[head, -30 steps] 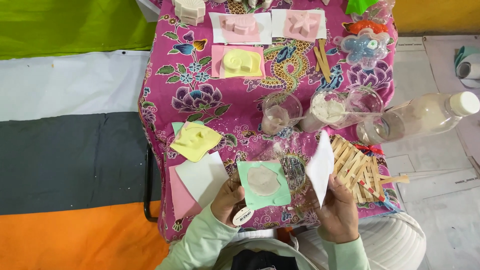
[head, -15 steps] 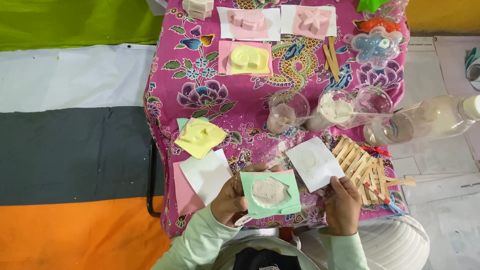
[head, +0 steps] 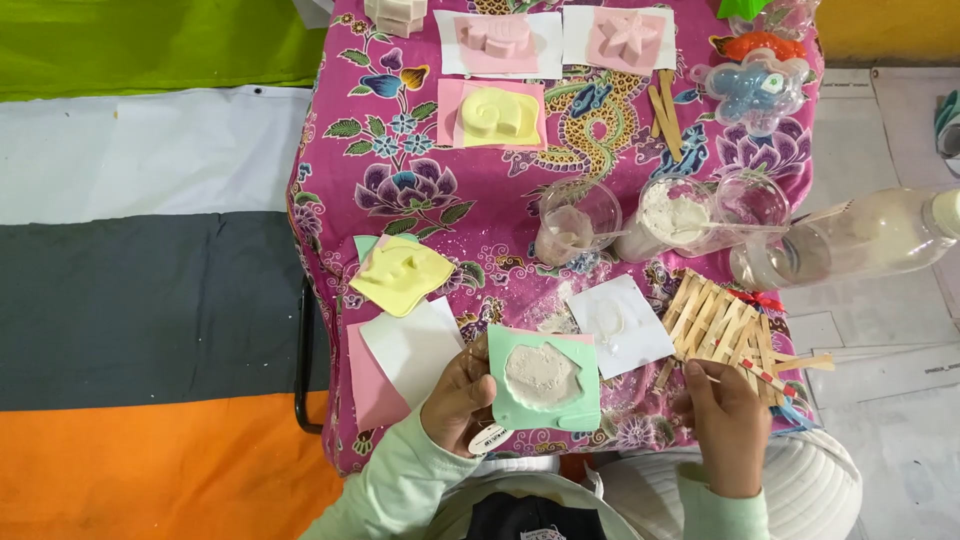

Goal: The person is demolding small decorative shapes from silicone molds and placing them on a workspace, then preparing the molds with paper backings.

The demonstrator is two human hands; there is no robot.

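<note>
Green mould [head: 545, 378], filled with pale wet plaster, sits at the table's near edge; my left hand [head: 458, 400] pinches its left rim. Thin, flexible, spill-prone: support edges, keep level. My right hand [head: 722, 412] pinches a wooden stick [head: 745, 371] by the near-right pile.
</note>
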